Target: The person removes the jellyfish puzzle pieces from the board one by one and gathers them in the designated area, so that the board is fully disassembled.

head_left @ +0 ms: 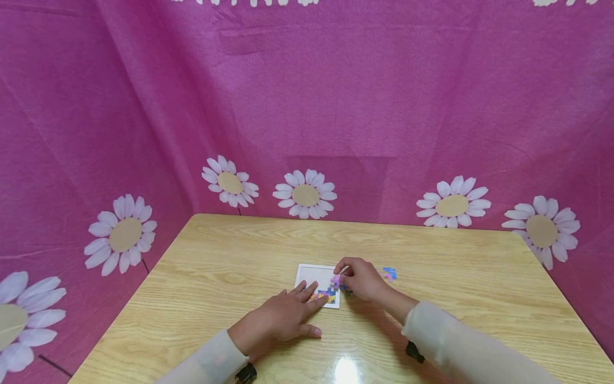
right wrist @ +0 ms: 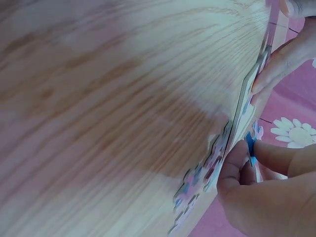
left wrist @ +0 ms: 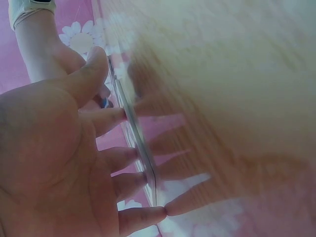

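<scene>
A white puzzle tray (head_left: 314,273) lies on the table, with several joined jigsaw pieces (head_left: 331,294) along its lower side. My left hand (head_left: 288,316) rests with spread, straight fingers on the tray's lower part, partly covering those pieces; the left wrist view shows its fingertips along the tray edge (left wrist: 140,143). Over the tray's right side, my right hand (head_left: 363,280) pinches a pink and blue jigsaw piece (right wrist: 251,144) between thumb and fingers. Loose jigsaw pieces (head_left: 389,273) lie right of the tray, some hidden behind the right hand.
The wood-grain table (head_left: 230,256) extends around the tray on all sides. A pink curtain (head_left: 364,106) with daisies hangs behind the table and along its left side. In the right wrist view, loose pieces (right wrist: 197,180) lie flat close by the right hand.
</scene>
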`<state>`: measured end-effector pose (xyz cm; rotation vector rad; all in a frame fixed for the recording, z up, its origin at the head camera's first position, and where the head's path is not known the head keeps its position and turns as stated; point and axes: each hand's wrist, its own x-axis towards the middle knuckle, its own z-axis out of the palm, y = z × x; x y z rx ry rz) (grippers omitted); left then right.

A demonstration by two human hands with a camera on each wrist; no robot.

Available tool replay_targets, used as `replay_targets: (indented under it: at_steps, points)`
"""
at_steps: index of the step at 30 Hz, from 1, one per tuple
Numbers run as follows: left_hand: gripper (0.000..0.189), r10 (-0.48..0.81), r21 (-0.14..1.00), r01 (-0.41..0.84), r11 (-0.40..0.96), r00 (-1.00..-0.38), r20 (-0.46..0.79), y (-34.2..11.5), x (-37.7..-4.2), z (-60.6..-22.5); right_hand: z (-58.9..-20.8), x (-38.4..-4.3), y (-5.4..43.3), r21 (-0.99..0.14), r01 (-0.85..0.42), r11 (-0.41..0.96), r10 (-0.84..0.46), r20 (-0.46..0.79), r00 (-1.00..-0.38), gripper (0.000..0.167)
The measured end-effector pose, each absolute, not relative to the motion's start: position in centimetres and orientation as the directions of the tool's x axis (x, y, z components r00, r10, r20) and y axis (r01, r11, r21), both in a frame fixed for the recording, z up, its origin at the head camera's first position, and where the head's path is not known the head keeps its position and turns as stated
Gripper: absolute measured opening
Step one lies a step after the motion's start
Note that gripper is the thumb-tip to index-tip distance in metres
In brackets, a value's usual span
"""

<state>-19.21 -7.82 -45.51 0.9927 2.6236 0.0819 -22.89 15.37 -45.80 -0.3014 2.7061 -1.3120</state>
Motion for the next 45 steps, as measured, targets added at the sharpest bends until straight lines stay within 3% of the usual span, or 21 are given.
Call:
replay_targets:
  at_steps: [12, 21, 45]
  points:
    - [0.078, 0.648, 0.178, 0.626, 0.759, -0.704, -0.291, -7.9, -19.2, -45.5, -45.5, -22.3, 17.8, -0.802, -0.112, 0.587, -0.218, -0.023, -0.976, 0.012]
    - [0.078, 0.644, 0.188, 0.618, 0.763, -0.707, -0.292, -7.9, -19.2, -45.6, -45.6, -21.7, 19.6, -0.780, -0.174, 0.601, -0.237, 0.033, -0.971, 0.012]
    - [0.077, 0.648, 0.204, 0.616, 0.761, -0.703, -0.294, -7.8, -19.1, -45.2, -45.9, -20.4, 24.9, -0.797, -0.136, 0.589, -0.236, -0.008, -0.972, 0.016]
